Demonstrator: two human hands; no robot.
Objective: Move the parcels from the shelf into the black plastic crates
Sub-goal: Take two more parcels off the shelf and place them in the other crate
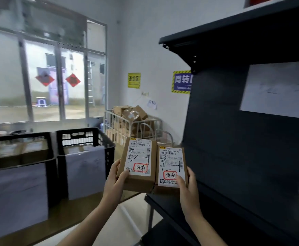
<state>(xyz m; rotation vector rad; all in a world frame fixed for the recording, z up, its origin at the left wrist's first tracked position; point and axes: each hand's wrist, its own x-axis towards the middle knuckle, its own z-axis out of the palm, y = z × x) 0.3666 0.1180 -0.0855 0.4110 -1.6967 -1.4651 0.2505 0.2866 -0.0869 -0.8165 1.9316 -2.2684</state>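
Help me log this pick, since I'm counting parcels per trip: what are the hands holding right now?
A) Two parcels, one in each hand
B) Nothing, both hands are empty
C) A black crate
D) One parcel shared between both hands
A: the left hand grips the left parcel and the right hand grips the right parcel, held up side by side.

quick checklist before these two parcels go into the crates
1. Left hand grip on left parcel: ok, fingers wrap its left edge.
2. Right hand grip on right parcel: ok, thumb on the label.
3. Parcels clear of the shelf: cannot tell, the right one is close to its edge.
4. Room in the near crate: ok, the boxes inside sit below the rim.
5. Room in the far crate: ok, though it also holds boxes.
6. Labels matching a crate: cannot tell.
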